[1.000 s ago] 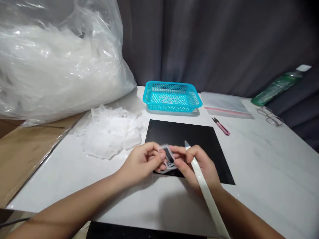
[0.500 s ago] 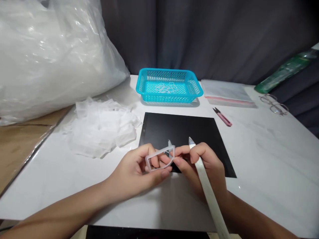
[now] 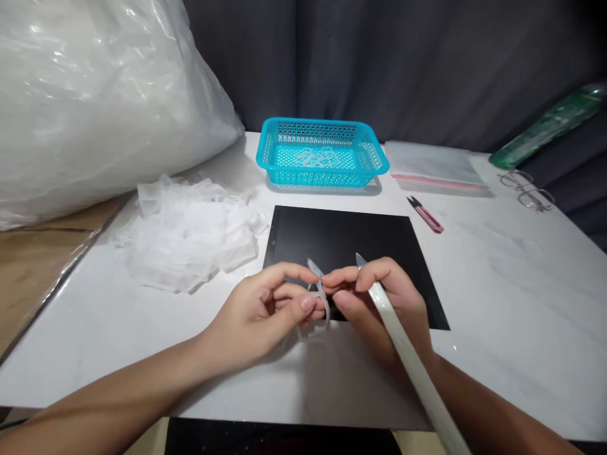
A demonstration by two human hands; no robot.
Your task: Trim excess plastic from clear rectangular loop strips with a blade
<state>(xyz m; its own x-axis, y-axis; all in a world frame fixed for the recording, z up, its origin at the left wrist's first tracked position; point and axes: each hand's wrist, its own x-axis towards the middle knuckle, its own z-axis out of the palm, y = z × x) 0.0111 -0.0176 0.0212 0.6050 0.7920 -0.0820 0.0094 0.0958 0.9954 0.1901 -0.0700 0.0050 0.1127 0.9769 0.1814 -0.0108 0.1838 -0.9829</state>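
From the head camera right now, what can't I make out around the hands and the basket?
- Translucent piece: its shape, pinched between left hand and right hand; the fingers cover it.
- White-handled tool: its far end is cut off by the bottom edge.
- Blue basket: pale parts inside are too small to identify.
- Plastic bag: contents blurred behind film.

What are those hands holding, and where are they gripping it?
Both hands, left hand and right hand, pinch a translucent plastic piece at its edges; the right also holds a white knife.
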